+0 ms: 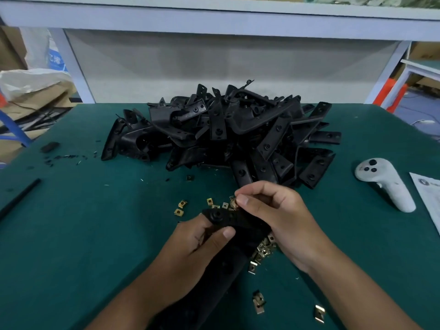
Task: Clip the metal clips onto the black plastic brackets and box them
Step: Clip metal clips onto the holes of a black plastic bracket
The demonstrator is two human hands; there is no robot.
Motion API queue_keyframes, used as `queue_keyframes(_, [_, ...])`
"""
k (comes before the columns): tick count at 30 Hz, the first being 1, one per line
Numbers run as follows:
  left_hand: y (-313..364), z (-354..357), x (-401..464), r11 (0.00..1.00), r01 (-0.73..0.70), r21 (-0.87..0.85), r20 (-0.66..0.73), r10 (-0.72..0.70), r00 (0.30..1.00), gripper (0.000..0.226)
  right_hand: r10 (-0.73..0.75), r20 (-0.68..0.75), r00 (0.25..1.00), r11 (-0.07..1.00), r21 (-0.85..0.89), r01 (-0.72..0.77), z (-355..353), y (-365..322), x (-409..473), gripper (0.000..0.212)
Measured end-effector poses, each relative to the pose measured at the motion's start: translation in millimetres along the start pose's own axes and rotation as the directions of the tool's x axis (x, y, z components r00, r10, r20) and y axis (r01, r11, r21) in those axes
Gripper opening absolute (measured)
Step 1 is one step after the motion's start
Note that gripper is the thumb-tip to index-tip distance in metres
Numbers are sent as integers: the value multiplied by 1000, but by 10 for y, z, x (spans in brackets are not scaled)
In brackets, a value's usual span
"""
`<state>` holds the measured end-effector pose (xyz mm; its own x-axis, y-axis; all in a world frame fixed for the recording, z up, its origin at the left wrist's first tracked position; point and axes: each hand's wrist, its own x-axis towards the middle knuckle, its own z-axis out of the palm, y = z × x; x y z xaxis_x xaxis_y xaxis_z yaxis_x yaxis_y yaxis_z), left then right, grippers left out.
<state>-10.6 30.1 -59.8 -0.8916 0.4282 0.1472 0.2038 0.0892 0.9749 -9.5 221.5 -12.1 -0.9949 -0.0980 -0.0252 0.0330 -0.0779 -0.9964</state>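
Note:
My left hand (pixel 195 246) grips a long black plastic bracket (pixel 228 220) near its upper end, thumb on top. My right hand (pixel 278 215) pinches a small brass-coloured metal clip (pixel 233 202) at the bracket's top edge. Loose metal clips (pixel 181 207) lie scattered on the green mat in front of the hands, and several more clips (pixel 263 251) sit heaped under my right wrist. A big pile of black brackets (pixel 228 132) fills the middle of the table behind the hands. No box is in view.
A white handheld controller (pixel 385 181) lies at the right, with a sheet of paper (pixel 428 198) beside it. A black rod (pixel 19 198) and black plastic scraps (pixel 50 147) lie at the left. The green mat (pixel 95 234) covers the table; a shelf frame stands behind.

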Motion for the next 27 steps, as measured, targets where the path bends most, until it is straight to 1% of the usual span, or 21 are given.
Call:
queue_keyframes(3, [-23,6,-3,998,-39,51,33,37,999,36,-28,14,1000,999,-40,28,18,14,-14,16])
queue_keyframes(7, [10,0,6,995,-76,72,24,75,997,30,-51,21,998,998,-45,52,35,20,-25,15])
queue_keyframes(10, [9,-6,5,996,-69,50,18,68,998,29,-72,14,997,996,-56,73,18,16,-18,14])
queue_keyframes(16, [12,-26,9,996,-56,76,41,53,998,28,-89,83,993,985,-139,100,-9,-4,-14,14])
queue_keyframes(20, [1,-86,28,991,-61,117,37,57,998,29,-79,94,992,988,-125,90,-23,-14,-16,14])
queue_keyframes(24, [39,-154,37,978,-68,198,46,60,997,17,-100,91,991,986,-127,111,-30,17,-22,15])
queue_keyframes(26, [59,-194,40,971,-68,228,45,60,997,21,-114,124,986,986,-108,128,-20,41,-20,17])
queue_keyframes(27, [70,-205,41,968,-72,239,37,65,997,23,-123,147,982,986,-93,137,-11,54,-20,24])
